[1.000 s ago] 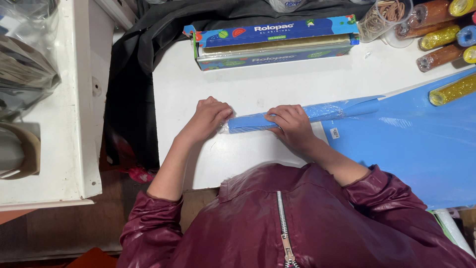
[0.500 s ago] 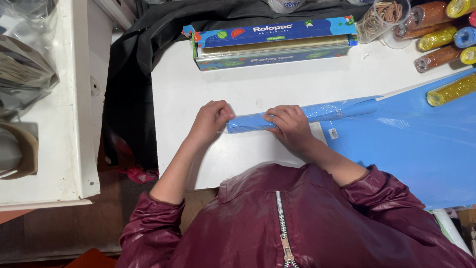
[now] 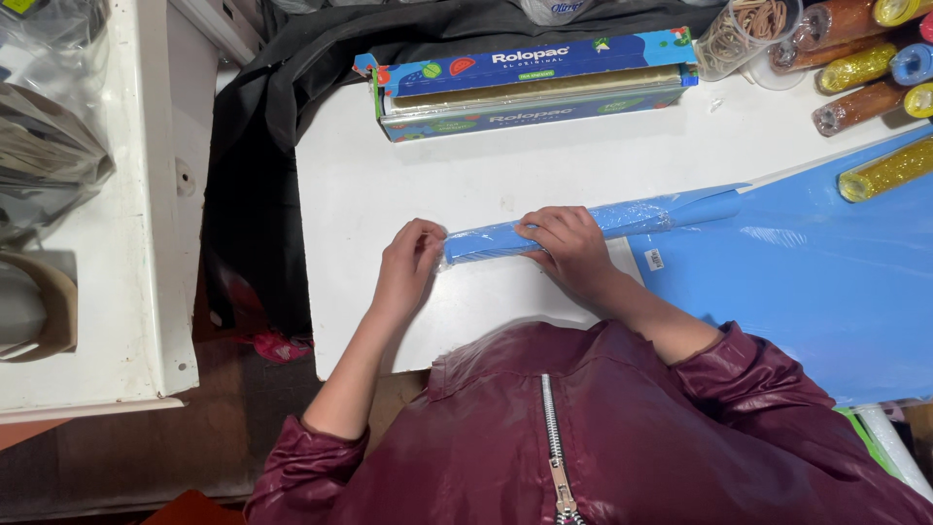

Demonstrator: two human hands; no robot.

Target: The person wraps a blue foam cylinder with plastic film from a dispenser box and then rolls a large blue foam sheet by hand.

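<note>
Gripping the blue roll (image 3: 593, 224) wrapped in clear film, mid-table | left hand (image 3: 410, 261) pinched its film end | right hand (image 3: 567, 243) lay curled over it | blue sheet (image 3: 807, 282) beside | cling-film box (image 3: 530, 83) behind.

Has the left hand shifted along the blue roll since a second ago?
No. The left hand stays at the blue roll's left end, same spot below the wrap box.

1. The left hand (image 3: 410, 261) is held palm down, its fingers (image 3: 428, 236) curled and pinched together at the tips.
2. The right hand (image 3: 569, 245) is laid flat, fingers (image 3: 536, 229) spread and bent forward.
3. Both forearms are bared, the sleeves pushed back, and are angled inward toward each other.
</note>
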